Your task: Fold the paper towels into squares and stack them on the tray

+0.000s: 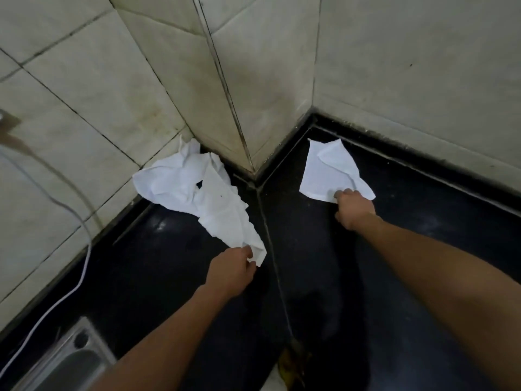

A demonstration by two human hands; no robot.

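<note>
The left hand (231, 270) pinched the near end of the crumpled paper towel (191, 190), left of the wall corner (251, 162). The right hand (353, 208) pinched the flatter paper towel (327, 170), right of that corner.

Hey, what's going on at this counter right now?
A person works at a black counter. The left hand pinches the near end of a crumpled strip of towels heaped in the tiled corner. The right hand grips a separate sheet by its near edge. Neither is square yet; no tray shows.
</note>
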